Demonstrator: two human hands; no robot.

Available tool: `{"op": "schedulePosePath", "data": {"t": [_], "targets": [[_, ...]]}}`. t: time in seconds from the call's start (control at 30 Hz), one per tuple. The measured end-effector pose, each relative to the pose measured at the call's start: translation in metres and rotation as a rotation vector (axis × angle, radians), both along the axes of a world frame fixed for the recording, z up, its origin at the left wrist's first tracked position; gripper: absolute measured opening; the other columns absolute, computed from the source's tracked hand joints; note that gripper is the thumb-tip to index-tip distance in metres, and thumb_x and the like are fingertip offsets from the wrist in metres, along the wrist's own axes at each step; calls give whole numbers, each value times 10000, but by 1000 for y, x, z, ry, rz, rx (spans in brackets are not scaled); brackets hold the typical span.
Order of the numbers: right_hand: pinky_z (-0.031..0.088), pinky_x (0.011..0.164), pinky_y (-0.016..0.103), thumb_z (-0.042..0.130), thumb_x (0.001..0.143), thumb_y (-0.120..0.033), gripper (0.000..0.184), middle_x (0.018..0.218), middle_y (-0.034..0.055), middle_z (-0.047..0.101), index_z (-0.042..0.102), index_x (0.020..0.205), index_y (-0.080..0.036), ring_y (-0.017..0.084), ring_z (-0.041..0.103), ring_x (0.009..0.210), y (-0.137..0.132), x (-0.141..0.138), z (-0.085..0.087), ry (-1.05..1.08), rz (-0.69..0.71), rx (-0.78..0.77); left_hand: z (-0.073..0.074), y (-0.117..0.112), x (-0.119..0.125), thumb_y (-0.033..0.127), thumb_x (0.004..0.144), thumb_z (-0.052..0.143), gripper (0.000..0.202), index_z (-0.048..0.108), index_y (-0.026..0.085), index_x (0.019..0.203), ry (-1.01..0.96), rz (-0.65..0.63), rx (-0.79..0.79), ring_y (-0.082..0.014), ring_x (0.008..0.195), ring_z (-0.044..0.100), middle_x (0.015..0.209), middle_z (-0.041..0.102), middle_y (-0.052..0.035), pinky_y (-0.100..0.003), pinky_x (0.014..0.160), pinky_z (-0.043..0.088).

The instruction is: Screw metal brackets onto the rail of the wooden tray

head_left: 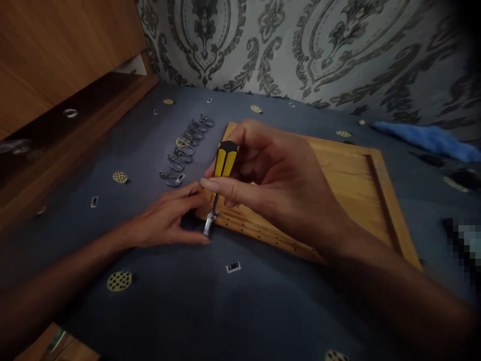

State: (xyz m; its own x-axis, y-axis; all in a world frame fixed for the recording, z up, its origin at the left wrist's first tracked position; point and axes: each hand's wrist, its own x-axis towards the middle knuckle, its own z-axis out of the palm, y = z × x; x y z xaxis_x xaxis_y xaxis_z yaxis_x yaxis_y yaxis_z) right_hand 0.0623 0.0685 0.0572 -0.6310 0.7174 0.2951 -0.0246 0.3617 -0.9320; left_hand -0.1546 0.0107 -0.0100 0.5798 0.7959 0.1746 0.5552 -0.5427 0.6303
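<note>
My right hand (274, 185) is closed around a screwdriver (226, 158) with a yellow and black handle. The screwdriver points down, and its shaft reaches a small shiny metal hook (209, 222) at the near left corner of a wooden board (343, 175). My left hand (171, 218) rests at that corner, thumb and fingers spread on either side of the hook. Its fingertips lie at the board's edge and the thumb tip is by the hook's lower end. Small dark holes run along the near edge of the board.
Several metal hooks (181, 150) lie in a slanting row left of the board on the dark patterned cloth (169, 306). A blue cloth (428, 140) lies at the right. Wooden furniture (67, 55) borders the left side, and patterned wallpaper (263, 45) rises behind.
</note>
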Motion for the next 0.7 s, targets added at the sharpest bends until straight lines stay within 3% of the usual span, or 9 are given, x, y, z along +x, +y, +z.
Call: {"op": "schedulePosePath", "data": {"t": [0.13,0.3,0.4,0.7], "targets": [[576,612,240,784,876,-165,210,882,-18,642,584,921,-208,112,648,710,5,3,5,-26,79,-10,-1,-1,0,544,921,742,404,650,187,1086,-2,13,-3,-212,907,581,1018,584,-41,-308,783,497],[566,577,232,742,913,-206,229,742,-32,624,558,778,-196,115,680,649,6,5,8,-40,168,-74,-2,-1,0,567,933,714,426,653,187,1115,32,16,-15,-229,963,588,1091,595,-63,-320,798,503],[557,541,230,810,875,-296,316,761,-24,622,543,739,-194,116,671,647,4,4,6,-25,128,-86,0,-1,0,590,930,705,428,660,186,1064,36,29,-7,-228,940,587,1053,599,-54,-318,781,500],[584,572,269,847,854,-354,290,852,4,642,606,787,-207,131,615,693,0,1,4,-26,29,16,2,0,0,572,926,716,406,637,190,1039,19,16,-32,-228,934,591,1023,603,-45,-322,792,501]]}}
